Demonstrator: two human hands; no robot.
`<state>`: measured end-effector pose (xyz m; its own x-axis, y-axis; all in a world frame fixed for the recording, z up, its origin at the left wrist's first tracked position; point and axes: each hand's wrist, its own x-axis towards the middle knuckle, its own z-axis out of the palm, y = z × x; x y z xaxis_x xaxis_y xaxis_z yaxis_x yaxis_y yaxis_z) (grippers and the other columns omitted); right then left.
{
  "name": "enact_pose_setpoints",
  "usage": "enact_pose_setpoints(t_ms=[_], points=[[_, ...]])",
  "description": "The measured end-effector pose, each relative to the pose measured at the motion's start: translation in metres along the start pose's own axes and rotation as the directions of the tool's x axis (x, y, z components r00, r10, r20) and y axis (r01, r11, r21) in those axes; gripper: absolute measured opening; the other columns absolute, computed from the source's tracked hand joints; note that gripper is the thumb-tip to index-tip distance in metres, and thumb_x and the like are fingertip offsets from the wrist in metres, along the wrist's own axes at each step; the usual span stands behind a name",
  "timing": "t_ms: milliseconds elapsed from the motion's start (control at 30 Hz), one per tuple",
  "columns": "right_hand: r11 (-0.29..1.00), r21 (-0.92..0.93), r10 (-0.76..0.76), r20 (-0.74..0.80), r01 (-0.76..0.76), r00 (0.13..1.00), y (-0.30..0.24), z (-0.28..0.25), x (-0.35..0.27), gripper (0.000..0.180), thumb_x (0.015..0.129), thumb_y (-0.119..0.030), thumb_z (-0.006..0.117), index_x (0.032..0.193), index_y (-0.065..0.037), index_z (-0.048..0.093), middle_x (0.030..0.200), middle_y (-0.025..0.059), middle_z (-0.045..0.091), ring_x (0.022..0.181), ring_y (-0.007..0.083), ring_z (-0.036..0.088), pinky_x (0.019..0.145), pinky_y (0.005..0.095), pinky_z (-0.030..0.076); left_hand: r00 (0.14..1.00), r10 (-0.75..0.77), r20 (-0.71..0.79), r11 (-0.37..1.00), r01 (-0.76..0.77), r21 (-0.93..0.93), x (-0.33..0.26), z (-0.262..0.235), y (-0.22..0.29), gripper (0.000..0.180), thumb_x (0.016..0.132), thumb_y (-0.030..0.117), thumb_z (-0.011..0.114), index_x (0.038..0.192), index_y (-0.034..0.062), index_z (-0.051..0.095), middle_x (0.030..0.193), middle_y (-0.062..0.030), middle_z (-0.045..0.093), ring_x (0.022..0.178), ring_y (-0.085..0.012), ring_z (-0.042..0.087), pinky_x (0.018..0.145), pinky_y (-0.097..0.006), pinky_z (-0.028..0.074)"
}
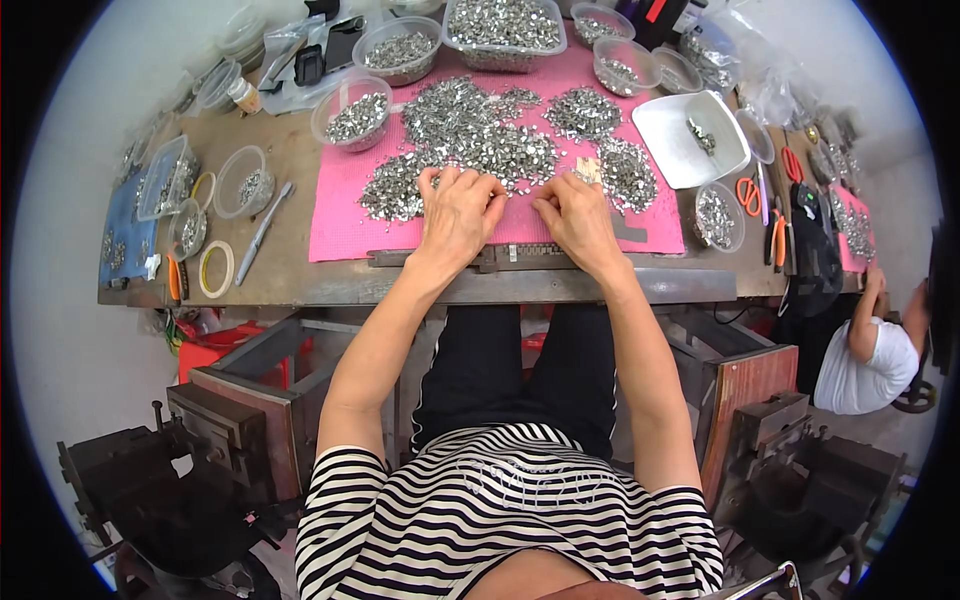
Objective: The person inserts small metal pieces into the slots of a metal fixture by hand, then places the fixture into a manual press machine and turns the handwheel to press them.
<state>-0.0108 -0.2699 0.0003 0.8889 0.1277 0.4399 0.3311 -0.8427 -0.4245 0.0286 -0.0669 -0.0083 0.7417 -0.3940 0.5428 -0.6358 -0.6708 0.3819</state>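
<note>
Both hands work low over a pink mat (335, 215) at the front of the bench. Heaps of small silvery metal pieces (470, 140) cover much of it. My left hand (460, 212) rests at the near edge of the big heap, fingers curled and thumb close to the index finger. Just right of it, my right hand (580, 222) is bent in a pinch beside a smaller heap (627, 175). Anything between the fingertips is too small or hidden to name. Below the hands lies a dark slotted metal bar (530, 252) along the mat's front.
Clear plastic tubs of metal pieces (357, 118) stand behind and beside the mat. A white tray (668, 125) sits at right, near orange-handled scissors (748, 195) and pliers (777, 240). Tape rings (216, 268) and a pen-like tool (265, 232) lie left. Another person (868, 355) works at far right.
</note>
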Motion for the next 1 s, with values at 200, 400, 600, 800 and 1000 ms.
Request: enact_pose_setpoints(t_ms=[200, 400, 600, 800, 1000], points=[[0.877, 0.441, 0.158, 0.108, -0.190, 0.982, -0.014, -0.036, -0.030, 0.011, 0.084, -0.005, 0.077, 0.089, 0.000, 0.069, 0.087, 0.0099, 0.067, 0.077, 0.0279, 0.065, 0.068, 0.0385, 0.050, 0.997, 0.076, 0.006, 0.997, -0.076, -0.015, 0.000, -0.004, -0.007, 0.008, 0.084, 0.018, 0.077, 0.087, 0.0127, 0.071, 0.084, -0.0029, 0.064, 0.093, -0.0247, 0.058, 0.098, -0.050, 0.034], [0.972, 0.233, 0.041, 0.003, -0.040, 0.999, -0.017, -0.033, -0.051, 0.013, 0.081, -0.006, 0.081, 0.088, -0.005, 0.071, 0.089, 0.0047, 0.068, 0.087, 0.0259, 0.064, 0.081, 0.0381, 0.045, 0.998, 0.066, 0.015, 0.998, -0.066, 0.020, 0.003, -0.003, -0.004, 0.009, 0.086, 0.022, 0.078, 0.087, 0.0137, 0.075, 0.083, -0.0004, 0.063, 0.090, -0.0221, 0.060, 0.100, -0.047, 0.034], [0.969, 0.247, 0.010, -0.017, -0.005, 1.000, -0.013, -0.033, -0.052, 0.011, 0.082, -0.007, 0.081, 0.089, -0.006, 0.072, 0.088, 0.0042, 0.068, 0.086, 0.0250, 0.064, 0.080, 0.0381, 0.044, 0.998, 0.066, 0.017, 0.997, -0.065, -0.039, -0.002, -0.006, -0.007, 0.008, 0.085, 0.019, 0.079, 0.089, 0.0135, 0.075, 0.084, -0.0009, 0.063, 0.091, -0.0221, 0.059, 0.101, -0.047, 0.033], [0.955, 0.244, 0.181, -0.024, -0.170, 0.983, 0.001, -0.026, -0.013, 0.010, 0.085, -0.008, 0.077, 0.095, -0.005, 0.075, 0.085, 0.0124, 0.067, 0.078, 0.0314, 0.065, 0.072, 0.0411, 0.049, 0.997, 0.053, 0.051, 0.991, -0.046, -0.129, -0.003, -0.010, 0.012, 0.008, 0.083, 0.016, 0.078, 0.089, 0.0131, 0.073, 0.086, -0.0016, 0.063, 0.094, -0.0235, 0.059, 0.102, -0.050, 0.033], [0.984, 0.030, 0.173, -0.005, -0.173, 0.985, 0.019, 0.005, 0.012, 0.020, 0.082, -0.020, 0.081, 0.087, -0.006, 0.069, 0.089, 0.0114, 0.067, 0.091, 0.0313, 0.065, 0.083, 0.0447, 0.045, 0.994, 0.106, 0.010, 0.950, -0.098, -0.295, -0.019, 0.002, 0.058, 0.010, 0.082, 0.015, 0.079, 0.090, 0.0123, 0.073, 0.082, 0.0003, 0.062, 0.089, -0.0205, 0.059, 0.096, -0.043, 0.037]])
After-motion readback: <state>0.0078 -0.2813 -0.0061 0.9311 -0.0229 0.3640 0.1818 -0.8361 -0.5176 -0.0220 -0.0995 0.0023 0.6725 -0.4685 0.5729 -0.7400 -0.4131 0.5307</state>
